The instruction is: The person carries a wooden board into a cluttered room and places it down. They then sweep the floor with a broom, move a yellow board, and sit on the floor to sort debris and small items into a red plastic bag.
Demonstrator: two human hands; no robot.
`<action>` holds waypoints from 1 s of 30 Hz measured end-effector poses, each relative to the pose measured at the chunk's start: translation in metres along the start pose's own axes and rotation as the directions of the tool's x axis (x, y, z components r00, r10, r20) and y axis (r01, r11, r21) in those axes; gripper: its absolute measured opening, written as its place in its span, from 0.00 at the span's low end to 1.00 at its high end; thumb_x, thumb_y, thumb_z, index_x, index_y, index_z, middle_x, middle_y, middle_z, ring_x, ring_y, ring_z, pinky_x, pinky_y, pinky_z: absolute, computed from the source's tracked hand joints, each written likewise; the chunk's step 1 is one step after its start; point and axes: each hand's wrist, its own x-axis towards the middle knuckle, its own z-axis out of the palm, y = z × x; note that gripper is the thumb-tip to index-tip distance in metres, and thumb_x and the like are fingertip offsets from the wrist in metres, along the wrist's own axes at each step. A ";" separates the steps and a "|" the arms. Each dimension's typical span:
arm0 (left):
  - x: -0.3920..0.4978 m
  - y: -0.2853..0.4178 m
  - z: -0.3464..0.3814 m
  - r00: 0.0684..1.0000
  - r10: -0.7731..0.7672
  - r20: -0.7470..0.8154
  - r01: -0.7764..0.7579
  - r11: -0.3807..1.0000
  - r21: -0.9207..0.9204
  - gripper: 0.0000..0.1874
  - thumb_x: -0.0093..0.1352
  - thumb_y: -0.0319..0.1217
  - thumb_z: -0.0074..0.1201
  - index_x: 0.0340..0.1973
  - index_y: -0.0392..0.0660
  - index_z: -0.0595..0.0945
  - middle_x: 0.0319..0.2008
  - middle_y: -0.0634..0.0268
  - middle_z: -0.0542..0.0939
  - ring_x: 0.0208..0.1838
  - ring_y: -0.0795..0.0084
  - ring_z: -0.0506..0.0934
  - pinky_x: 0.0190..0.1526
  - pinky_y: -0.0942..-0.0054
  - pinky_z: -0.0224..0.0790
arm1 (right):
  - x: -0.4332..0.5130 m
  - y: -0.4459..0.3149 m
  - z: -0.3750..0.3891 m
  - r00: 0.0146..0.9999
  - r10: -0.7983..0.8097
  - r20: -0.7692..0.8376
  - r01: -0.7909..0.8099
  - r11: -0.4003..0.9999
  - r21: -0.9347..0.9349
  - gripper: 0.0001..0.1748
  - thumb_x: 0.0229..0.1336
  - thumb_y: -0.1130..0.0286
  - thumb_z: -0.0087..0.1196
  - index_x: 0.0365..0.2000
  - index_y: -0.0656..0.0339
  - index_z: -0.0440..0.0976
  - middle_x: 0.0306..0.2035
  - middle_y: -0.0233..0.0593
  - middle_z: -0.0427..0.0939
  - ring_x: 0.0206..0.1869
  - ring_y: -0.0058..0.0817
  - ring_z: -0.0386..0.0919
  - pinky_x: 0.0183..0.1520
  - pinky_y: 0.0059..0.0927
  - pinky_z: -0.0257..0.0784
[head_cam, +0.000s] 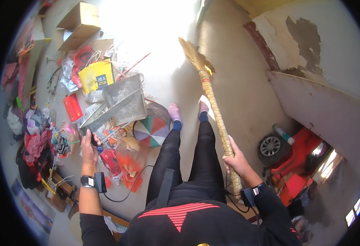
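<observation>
In my right hand (233, 156) is the wrapped handle of a straw broom (215, 107). The broom's bristle end points away from me, over the bright floor. My left hand (90, 147) grips the handle end of a grey metal dustpan (126, 100), whose broad pan extends up and to the right. Below and beside the pan lie a ball with coloured panels (151, 130), a yellow paper bag (96, 75) and a flat red box (72, 107). A translucent red plastic bag (131, 160) lies to the right of my left hand.
Crumpled bags and clutter (36, 141) spread along the left. An open cardboard box (86, 24) stands at the upper left. On the right, a red toy car (298, 153) with a black wheel (270, 146) sits below a leaning board (315, 101). The wall has peeling plaster (304, 43).
</observation>
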 end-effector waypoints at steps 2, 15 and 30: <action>0.047 0.003 0.017 1.000 -0.023 0.021 0.024 0.997 -0.072 0.16 0.71 0.44 0.50 0.31 0.45 0.73 0.21 0.68 0.72 0.24 0.75 0.70 0.29 0.77 0.65 | -0.011 0.011 -0.018 0.996 0.029 -0.088 -0.025 0.998 0.051 0.49 0.53 0.82 0.47 0.70 0.49 0.35 0.20 0.34 0.68 0.15 0.20 0.67 0.17 0.24 0.68; 0.318 -0.076 0.057 0.896 -0.434 0.097 0.433 0.901 0.032 0.22 0.69 0.47 0.51 0.51 0.45 0.75 0.49 0.70 0.77 0.53 0.74 0.74 0.55 0.71 0.67 | -0.053 0.104 -0.087 0.917 0.232 -0.325 -0.012 0.829 0.559 0.47 0.55 0.82 0.47 0.70 0.51 0.36 0.28 0.36 0.67 0.20 0.19 0.67 0.19 0.22 0.67; 0.114 -0.048 0.236 0.759 -0.453 0.468 -0.020 0.702 0.712 0.22 0.76 0.37 0.34 0.63 0.43 0.62 0.61 0.59 0.68 0.61 0.65 0.71 0.53 0.68 0.67 | -0.075 0.178 -0.073 0.927 -0.024 -0.374 0.337 0.490 0.804 0.40 0.55 0.79 0.48 0.67 0.55 0.47 0.29 0.37 0.69 0.21 0.20 0.69 0.21 0.22 0.69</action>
